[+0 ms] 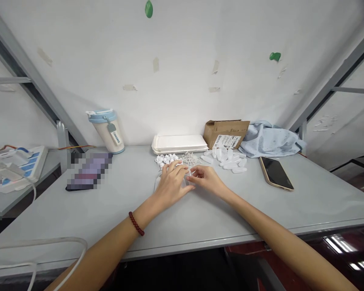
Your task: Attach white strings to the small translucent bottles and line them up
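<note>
My left hand (172, 182) is palm down over the table, its fingers spread and its thumb stretched toward my right hand. Something translucent (183, 182) shows in the gap between that thumb and the fingers; part of it is hidden. My right hand (208, 178) is closed in a pinch, its fingertips around a small translucent plastic piece (189, 173) close to the left fingertips. Just beyond the left fingers lies a cluster of small white caps (166, 159). Beside them is a heap of thin whitish strips (189, 157). Clear plastic tubes (230, 158) are piled beyond my right hand.
Against the wall are a white flat tray (182, 142), a cardboard box (227, 134) and a light blue cloth (268, 139). A phone (276, 173) lies at right. On the left are a tumbler (107, 131), a blurred dark flat object (89, 171) and a power strip (24, 169).
</note>
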A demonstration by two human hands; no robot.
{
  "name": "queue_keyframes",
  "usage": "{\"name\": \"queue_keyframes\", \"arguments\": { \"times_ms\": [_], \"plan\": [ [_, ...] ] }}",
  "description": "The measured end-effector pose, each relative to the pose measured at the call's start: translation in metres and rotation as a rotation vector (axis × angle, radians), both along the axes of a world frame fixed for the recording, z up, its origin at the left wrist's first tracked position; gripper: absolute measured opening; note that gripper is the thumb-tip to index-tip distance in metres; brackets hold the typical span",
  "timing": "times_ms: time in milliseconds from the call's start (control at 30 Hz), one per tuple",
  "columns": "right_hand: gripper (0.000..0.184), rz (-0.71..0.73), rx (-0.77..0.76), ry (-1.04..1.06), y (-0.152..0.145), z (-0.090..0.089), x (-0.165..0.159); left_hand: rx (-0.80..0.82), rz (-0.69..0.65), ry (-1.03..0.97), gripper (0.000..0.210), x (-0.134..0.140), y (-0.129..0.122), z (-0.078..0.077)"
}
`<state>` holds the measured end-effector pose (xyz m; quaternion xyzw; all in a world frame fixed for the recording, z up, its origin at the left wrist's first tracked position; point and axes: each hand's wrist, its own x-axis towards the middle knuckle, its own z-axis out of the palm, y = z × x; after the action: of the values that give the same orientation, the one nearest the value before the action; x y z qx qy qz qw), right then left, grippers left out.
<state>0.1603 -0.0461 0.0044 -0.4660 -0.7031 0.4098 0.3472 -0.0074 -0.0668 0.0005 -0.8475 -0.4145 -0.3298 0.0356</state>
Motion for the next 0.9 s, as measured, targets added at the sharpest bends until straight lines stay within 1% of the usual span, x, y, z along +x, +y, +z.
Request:
{"name": "queue_keyframes", "arguments": {
  "times_ms": [200, 333, 467, 633, 900],
  "plan": [
    [0.034, 0.019, 0.010, -0.096, 0.001, 0.000, 0.001, -0.128, 0.031, 0.010, 0.041, 0.002, -0.002, 0.002],
    [0.032, 0.009, 0.027, -0.164, 0.000, 0.000, 0.001, -0.221, 0.043, 0.010, 0.039, 0.003, -0.002, 0.006],
    [0.032, 0.023, 0.047, -0.194, 0.001, 0.001, 0.001, -0.257, 0.036, -0.004, 0.037, 0.002, -0.002, 0.008],
    [0.030, 0.052, 0.074, -0.193, 0.002, -0.001, 0.002, -0.298, 0.005, 0.030, 0.034, 0.000, -0.002, 0.009],
    [0.025, 0.066, 0.099, -0.190, 0.004, -0.001, 0.003, -0.370, 0.020, 0.050, 0.039, -0.003, -0.003, 0.012]
  ]
}}
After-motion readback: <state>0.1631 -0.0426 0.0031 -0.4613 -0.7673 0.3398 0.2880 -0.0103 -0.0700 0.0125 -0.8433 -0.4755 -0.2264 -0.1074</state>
